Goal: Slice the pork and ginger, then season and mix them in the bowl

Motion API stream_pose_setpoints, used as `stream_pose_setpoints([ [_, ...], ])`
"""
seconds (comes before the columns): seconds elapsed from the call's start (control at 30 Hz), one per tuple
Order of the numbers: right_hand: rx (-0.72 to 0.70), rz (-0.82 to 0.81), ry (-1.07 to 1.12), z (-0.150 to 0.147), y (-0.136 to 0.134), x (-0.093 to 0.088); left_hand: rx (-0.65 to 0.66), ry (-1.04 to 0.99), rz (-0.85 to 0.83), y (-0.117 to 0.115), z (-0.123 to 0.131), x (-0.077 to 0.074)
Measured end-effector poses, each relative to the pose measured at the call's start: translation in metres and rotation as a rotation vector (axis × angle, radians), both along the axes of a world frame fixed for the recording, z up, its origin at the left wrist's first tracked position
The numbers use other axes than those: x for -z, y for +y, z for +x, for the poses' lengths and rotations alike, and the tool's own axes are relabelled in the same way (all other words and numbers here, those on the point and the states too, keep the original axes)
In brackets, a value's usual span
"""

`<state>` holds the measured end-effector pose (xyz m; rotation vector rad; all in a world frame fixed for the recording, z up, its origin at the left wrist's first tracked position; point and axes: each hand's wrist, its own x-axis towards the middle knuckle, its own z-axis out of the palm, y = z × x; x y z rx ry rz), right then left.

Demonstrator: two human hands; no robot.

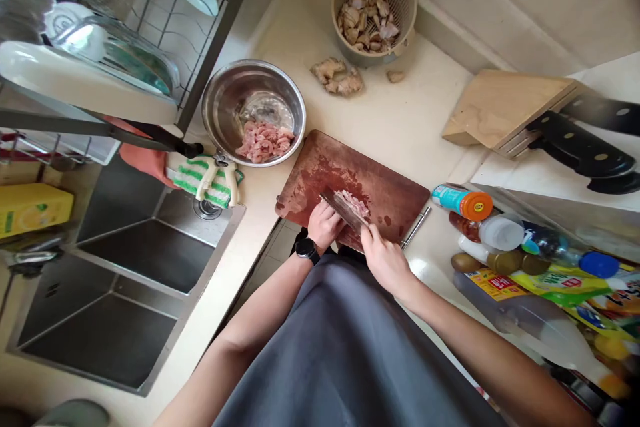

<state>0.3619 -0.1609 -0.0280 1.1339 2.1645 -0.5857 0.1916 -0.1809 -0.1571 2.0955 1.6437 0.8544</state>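
Note:
My right hand (pixel 384 255) is wrapped round the handle of a kitchen knife (pixel 346 212), its blade slanting across the near part of a reddish-brown cutting board (pixel 395 180). Sliced raw meat (pixel 356 201) lies in a small heap along the far side of the blade. Just left of the knife, my left hand (pixel 325 223) rests at the board's near edge with its fingers curled together, and whatever is under them is hidden. Beyond the board's left corner stands a steel bowl (pixel 213 113) with cut pink meat (pixel 264 141) in it.
A beige strainer (pixel 340 40) of garlic cloves stands at the back, with a ginger root (pixel 337 77) in front. To the right are a knife block (pixel 505 103) and several bottles and packets. On the left are a double sink (pixel 220 240) and a dish rack (pixel 225 33).

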Motion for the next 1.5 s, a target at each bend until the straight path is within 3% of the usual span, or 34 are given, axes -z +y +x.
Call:
stream_pose_setpoints([
  [0.1, -0.004, -0.032, -0.055, 0.007, -0.004, -0.002, 0.017, -0.003, -0.012, 0.0, 0.0, 0.001],
  [0.3, 0.02, 0.013, 0.083, -0.048, 0.038, 0.014, -0.021, -0.012, -0.01, -0.001, -0.001, 0.0],
  [0.37, 0.021, 0.017, 0.084, -0.04, 0.034, 0.016, -0.019, -0.007, -0.003, 0.0, -0.001, -0.001],
  [0.57, 0.022, -0.083, -0.038, 0.023, -0.005, 0.014, 0.009, 0.012, -0.02, 0.004, -0.001, -0.002],
  [0.8, 0.185, 0.033, 0.188, -0.01, 0.031, 0.024, -0.009, -0.013, 0.02, 0.001, 0.0, -0.005],
  [0.93, 0.108, 0.051, 0.141, -0.011, 0.01, 0.011, -0.015, 0.014, 0.085, -0.001, -0.004, -0.008],
  [1.13, 0.028, -0.015, 0.011, 0.013, -0.027, 0.001, -0.046, 0.027, 0.011, -0.002, -0.003, -0.005],
  [1.23, 0.038, -0.053, 0.0, 0.003, -0.013, 0.004, -0.064, 0.0, 0.014, -0.002, -0.001, -0.004],
  [1.4, 0.099, -0.053, 0.111, -0.044, 0.034, 0.011, -0.104, -0.023, -0.02, 0.001, 0.001, -0.007],
  [1.5, 0.117, -0.073, 0.122, -0.033, 0.03, 0.008, -0.095, -0.006, -0.034, 0.003, 0.0, -0.01],
])
